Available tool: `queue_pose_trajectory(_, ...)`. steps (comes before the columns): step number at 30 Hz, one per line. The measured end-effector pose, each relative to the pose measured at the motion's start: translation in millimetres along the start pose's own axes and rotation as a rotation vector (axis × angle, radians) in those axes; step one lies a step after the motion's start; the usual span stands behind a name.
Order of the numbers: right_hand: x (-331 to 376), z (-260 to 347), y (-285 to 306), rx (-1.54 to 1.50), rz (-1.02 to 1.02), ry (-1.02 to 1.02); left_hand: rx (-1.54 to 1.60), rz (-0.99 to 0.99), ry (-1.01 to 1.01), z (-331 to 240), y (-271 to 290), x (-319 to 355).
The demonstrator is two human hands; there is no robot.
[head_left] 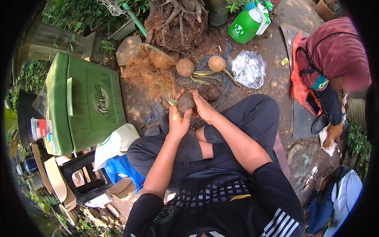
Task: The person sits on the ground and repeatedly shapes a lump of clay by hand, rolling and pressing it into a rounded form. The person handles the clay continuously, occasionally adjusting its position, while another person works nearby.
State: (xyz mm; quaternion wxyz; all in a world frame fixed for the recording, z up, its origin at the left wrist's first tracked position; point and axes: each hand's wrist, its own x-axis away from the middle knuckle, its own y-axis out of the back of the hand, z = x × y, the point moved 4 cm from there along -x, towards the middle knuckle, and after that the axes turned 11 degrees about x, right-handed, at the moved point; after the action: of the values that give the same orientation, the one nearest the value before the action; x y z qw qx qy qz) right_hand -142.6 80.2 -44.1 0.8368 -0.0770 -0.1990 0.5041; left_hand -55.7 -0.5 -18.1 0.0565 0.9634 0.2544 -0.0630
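Green plastic crate (85, 104) lying on its side at far left, well apart from the work, with a clear plastic cup (40, 128) just beside its lower corner; tangled brown root stump (175, 23) standing at top centre on the bare earth; green spray bottle with a white trigger head (246, 24) tipped over to the right of it; crumpled clear plastic bag (248, 69) lying below that; loose heap of tan coconut fibre (148, 73) spread left of centre; two round fibre-wrapped balls (185, 67) resting side by side above the hands; dark soil ball with a green shoot (184, 102) held low in the middle, above the crossed legs; left hand (177, 120) curled around its near side, fingers partly closed; right hand (203, 107) pressed flat against its right flank, fingers extended
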Motion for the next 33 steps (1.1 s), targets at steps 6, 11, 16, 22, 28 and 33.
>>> queue_pose_trajectory(6,-3.5,-5.6,1.3,-0.015,0.066,-0.032,-0.123,-0.006,-0.061,6.1,5.7,0.9)
queue_pose_trajectory(11,-10.6,-14.8,-5.8,-0.081,0.003,-0.008,0.352,-0.077,-0.043,16.8,-0.1,5.3)
queue_pose_trajectory(16,0.0,-24.5,-7.1,-0.010,0.022,-0.165,0.385,-0.052,0.069,17.5,5.5,2.1)
queue_pose_trajectory(22,0.3,-21.1,-7.6,-0.067,-0.006,-0.161,0.386,-0.041,0.146,14.1,6.5,1.7)
queue_pose_trajectory(28,1.7,-9.3,-3.8,-0.065,0.020,-0.184,0.367,-0.008,0.155,16.9,4.2,-1.9)
queue_pose_trajectory(33,9.7,2.5,-11.9,-0.101,0.043,-0.105,0.433,-0.005,0.129,12.7,3.9,8.5)
